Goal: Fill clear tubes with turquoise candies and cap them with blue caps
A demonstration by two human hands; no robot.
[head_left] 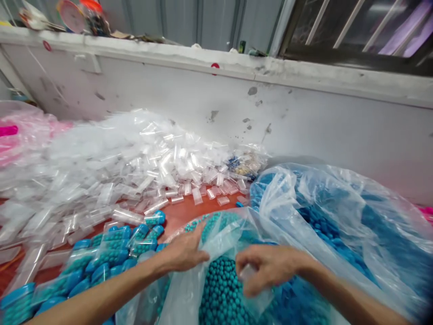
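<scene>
1. Low in the frame's centre, my left hand (184,253) lay flat, fingers spread, pinning the rim of the clear plastic bag (216,243) of teal beads (219,289).
2. Just right of it, my right hand (267,268) was pinched shut on a small clear tube (248,273), directly over the beads, the nearer hand to them.
3. The tube's length ran roughly up-left; my fingers hid most of it, so I couldn't tell whether it held beads.
4. Filled capped tubes (111,257) lay lower left.

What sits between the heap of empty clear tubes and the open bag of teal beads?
In the head view, filled blue-capped tubes and a strip of bare red table lie between the clear tubes and the bead bag.
</scene>
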